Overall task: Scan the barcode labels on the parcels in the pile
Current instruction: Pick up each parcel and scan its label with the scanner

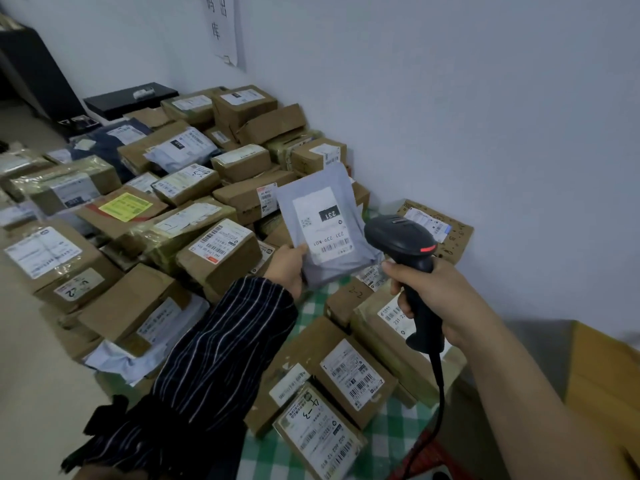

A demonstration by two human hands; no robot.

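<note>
My left hand (288, 266) holds a grey mailer bag (320, 225) by its lower left edge, lifted above the pile, with its white barcode label (323, 225) facing me. My right hand (440, 299) grips the handle of a black barcode scanner (407, 251), whose head sits just right of the bag and shows a red light. A cable hangs from the handle. Below and behind lies the pile of parcels (214, 251), mostly brown cardboard boxes with white labels.
A green-and-white checked cloth (391, 431) lies under the near boxes. The white wall (485, 116) runs along the right. A black case (131, 98) sits at the far end of the pile. A yellow-brown box edge (602, 368) is at the right.
</note>
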